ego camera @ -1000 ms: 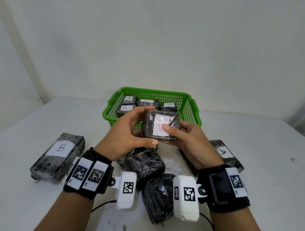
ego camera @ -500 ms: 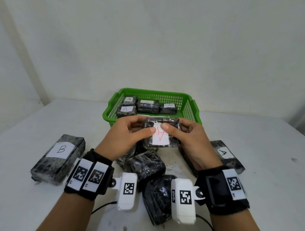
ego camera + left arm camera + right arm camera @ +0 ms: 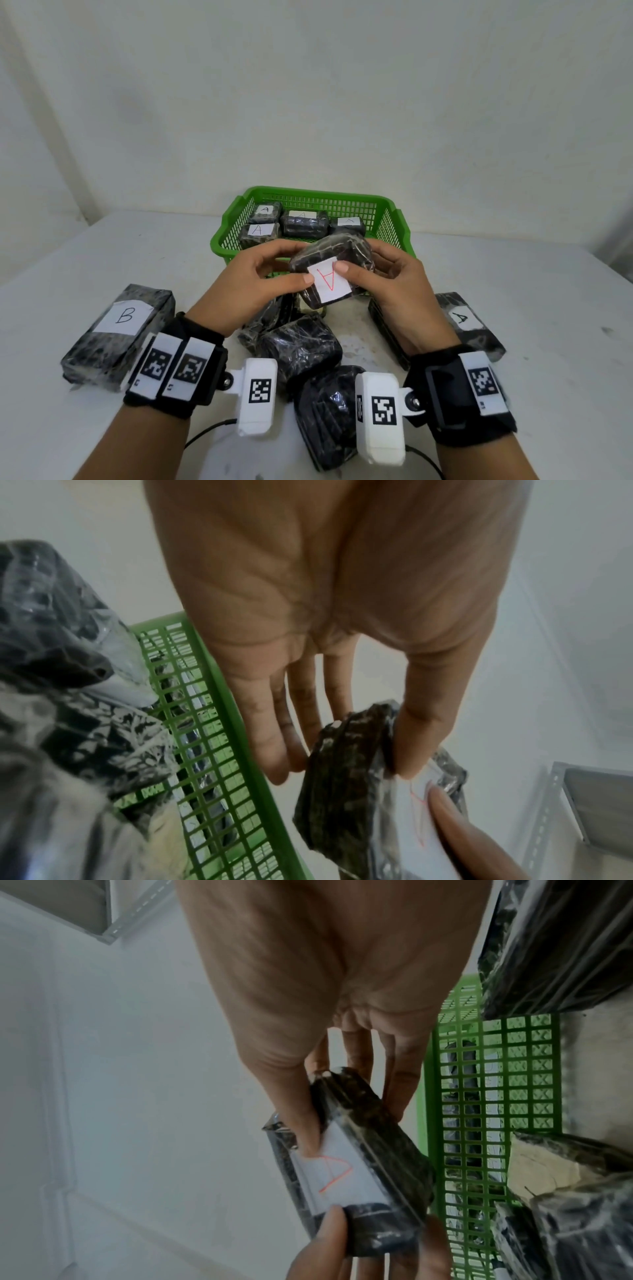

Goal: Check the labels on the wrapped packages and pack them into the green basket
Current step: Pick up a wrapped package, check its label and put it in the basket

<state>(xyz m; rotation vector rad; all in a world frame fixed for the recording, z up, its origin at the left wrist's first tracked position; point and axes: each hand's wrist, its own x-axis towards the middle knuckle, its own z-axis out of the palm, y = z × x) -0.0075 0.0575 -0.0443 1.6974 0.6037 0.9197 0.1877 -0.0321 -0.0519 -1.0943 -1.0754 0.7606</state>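
Both hands hold one black wrapped package above the table, just in front of the green basket. Its white label bears a red A, upside down to me. My left hand pinches the package's left side, thumb on the label's edge. My right hand grips the right side with its thumb on the label. The left wrist view shows the package between thumb and fingers; the right wrist view shows the package and its label. Several packages marked A lie in the basket.
A long package marked B lies at the left. Another marked A lies at the right, partly behind my right wrist. Unlabelled-side black packages are heaped below my hands. The white table meets a white wall behind the basket.
The held package has been turned in both hands and lowered a little, so its red A label now faces up towards me at a slant. The other packages have not moved.
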